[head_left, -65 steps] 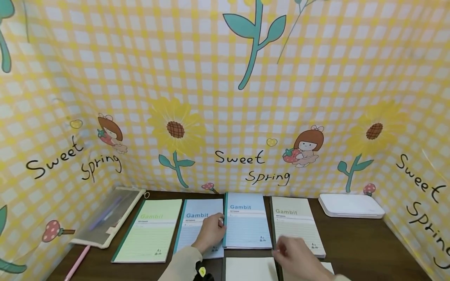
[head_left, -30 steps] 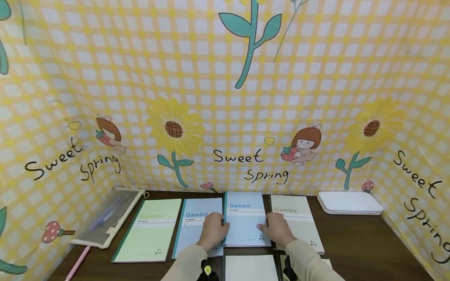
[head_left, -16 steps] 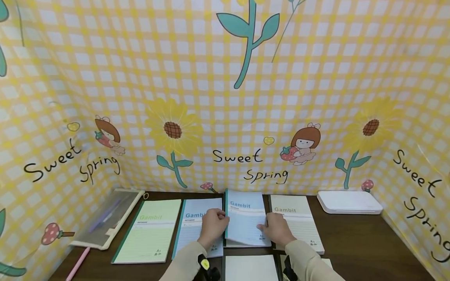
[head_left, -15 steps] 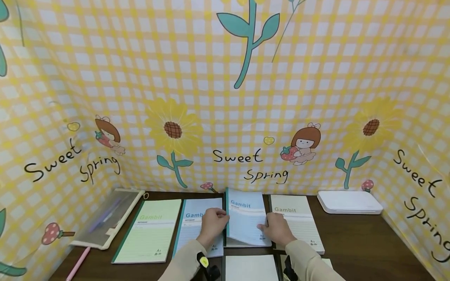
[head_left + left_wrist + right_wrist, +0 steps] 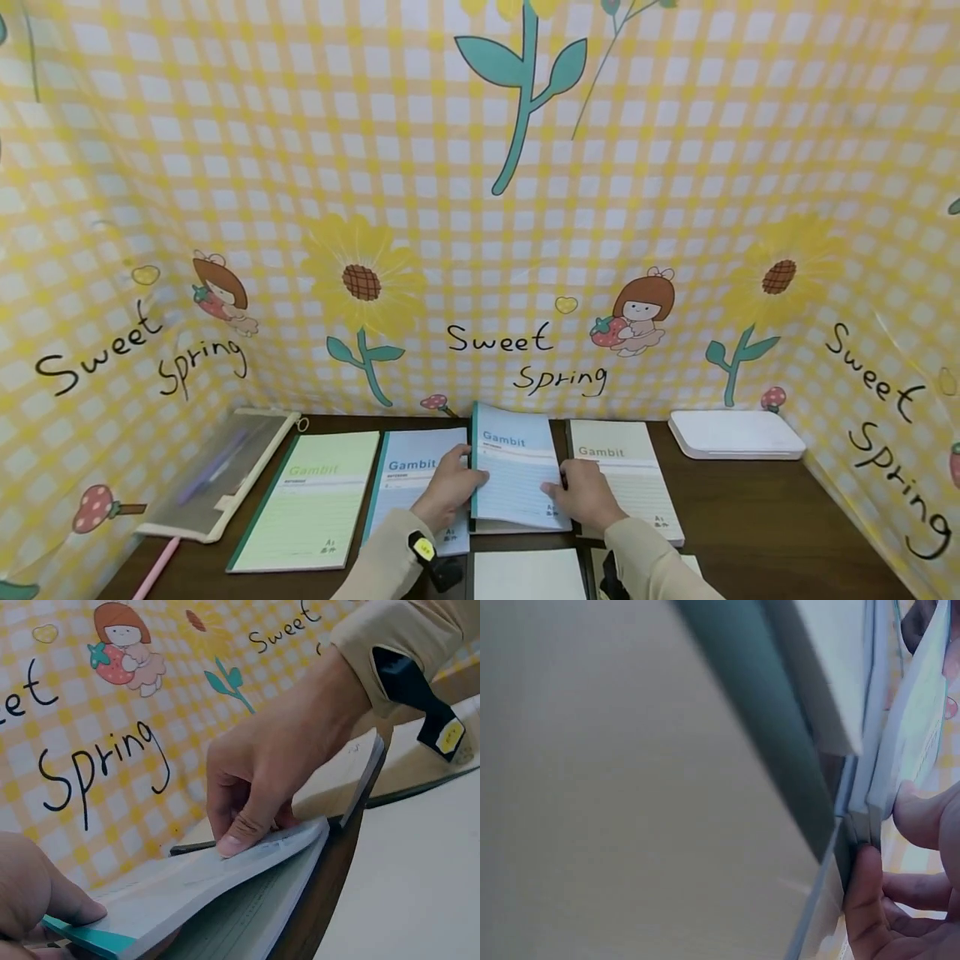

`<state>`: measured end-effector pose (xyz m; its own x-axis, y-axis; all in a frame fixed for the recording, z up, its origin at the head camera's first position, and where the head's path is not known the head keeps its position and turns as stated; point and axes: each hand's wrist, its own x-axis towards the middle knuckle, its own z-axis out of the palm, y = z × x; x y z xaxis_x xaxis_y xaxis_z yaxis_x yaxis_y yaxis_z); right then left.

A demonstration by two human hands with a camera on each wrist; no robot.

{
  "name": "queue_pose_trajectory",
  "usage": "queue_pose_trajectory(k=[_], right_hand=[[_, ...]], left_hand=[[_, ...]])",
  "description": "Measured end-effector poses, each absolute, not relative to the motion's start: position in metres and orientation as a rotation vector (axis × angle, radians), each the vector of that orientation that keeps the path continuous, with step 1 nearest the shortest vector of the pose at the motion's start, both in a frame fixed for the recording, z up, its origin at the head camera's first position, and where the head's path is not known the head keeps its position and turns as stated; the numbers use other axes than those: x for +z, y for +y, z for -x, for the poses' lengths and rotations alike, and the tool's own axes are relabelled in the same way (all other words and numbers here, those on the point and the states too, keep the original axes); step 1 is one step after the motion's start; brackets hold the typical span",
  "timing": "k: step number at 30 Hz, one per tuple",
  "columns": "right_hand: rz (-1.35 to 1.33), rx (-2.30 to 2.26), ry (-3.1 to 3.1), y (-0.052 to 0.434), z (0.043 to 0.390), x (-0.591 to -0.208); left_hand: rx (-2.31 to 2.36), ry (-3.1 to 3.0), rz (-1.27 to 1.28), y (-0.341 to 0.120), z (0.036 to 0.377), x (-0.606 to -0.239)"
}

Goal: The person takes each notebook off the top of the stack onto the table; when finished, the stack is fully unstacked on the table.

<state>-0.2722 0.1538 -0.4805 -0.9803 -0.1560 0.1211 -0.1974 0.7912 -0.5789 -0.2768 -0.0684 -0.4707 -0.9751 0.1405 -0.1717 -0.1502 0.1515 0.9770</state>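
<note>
Four notebooks: they lie in a row on the dark table point(image 5: 750, 517), all marked "Gambit".
Pencil pouch point(image 5: 217, 475): clear, at the far left, about 9 o'clock from the hands, with a pink pen point(image 5: 157, 568) just below it.
Green notebook point(image 5: 311, 500): flat, first in the row, next to the pouch.
Pale blue notebook point(image 5: 408, 483): flat, second in the row, partly under the left wrist.
Left hand point(image 5: 448, 492): fingers curled, pinching the spine edge of the middle blue notebook point(image 5: 513, 475).
Middle blue notebook: third in the row, at 12 o'clock from the person. Its cover and some pages are lifted, and more pages lie flat below.
Right hand point(image 5: 587, 493): thumb on top and fingers under, pinching the right edge of the lifted pages. The left wrist view shows the thumb point(image 5: 244, 836) pressing on the page stack.
Beige notebook point(image 5: 626, 479): flat, last in the row, at 3 o'clock from the right hand and touching it.
White tray point(image 5: 735, 433): at the far right, near the wall.
Near edge: two more cream sheets point(image 5: 525, 575) lie at 6 o'clock, between the sleeves.
</note>
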Motion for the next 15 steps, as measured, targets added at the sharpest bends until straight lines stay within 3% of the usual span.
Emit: queue_pose_trajectory(k=[9,15], right_hand=[[-0.341,0.95,-2.881,0.163,0.269,-0.474],[-0.301,0.928,-2.896,0.167,0.268,-0.474]], left_hand=[[1.956,2.186,0.025,-0.107,0.261,-0.449],[1.932,2.057,0.036,-0.157,0.212,-0.447]])
